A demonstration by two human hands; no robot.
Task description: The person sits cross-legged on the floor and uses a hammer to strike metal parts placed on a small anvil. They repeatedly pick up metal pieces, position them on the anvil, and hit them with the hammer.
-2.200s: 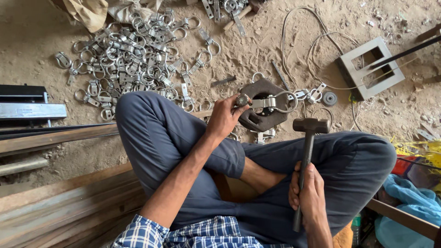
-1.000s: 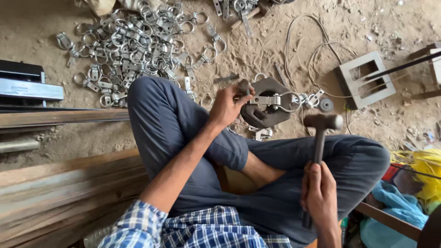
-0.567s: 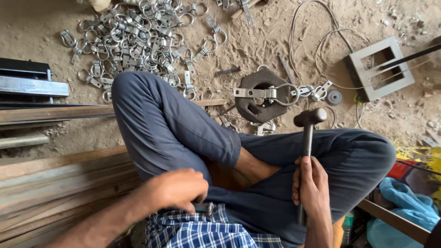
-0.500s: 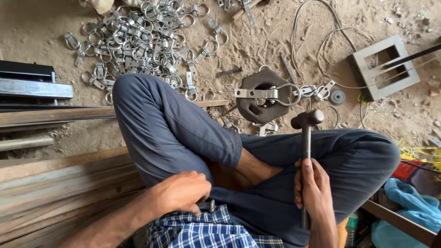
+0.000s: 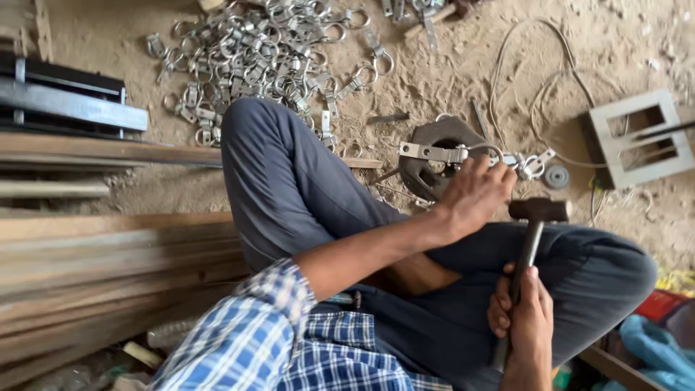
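I sit cross-legged on a sandy floor in blue trousers. My left hand reaches across my lap to a round dark iron block, with its fingers at a silver metal clamp lying on top. Whether the fingers grip the clamp or only touch it is unclear. My right hand is closed around the handle of a hammer, whose dark head stands upright above my right knee, just right of the left hand.
A big heap of silver ring clamps lies on the floor beyond my left knee. Long metal bars and wooden planks run along the left. A grey square metal frame, loose wire and a small disc lie at the right.
My left hand was at the iron block, drew back to my waist, and has now reached out to the block and clamp again. The hammer stays upright in my right hand.
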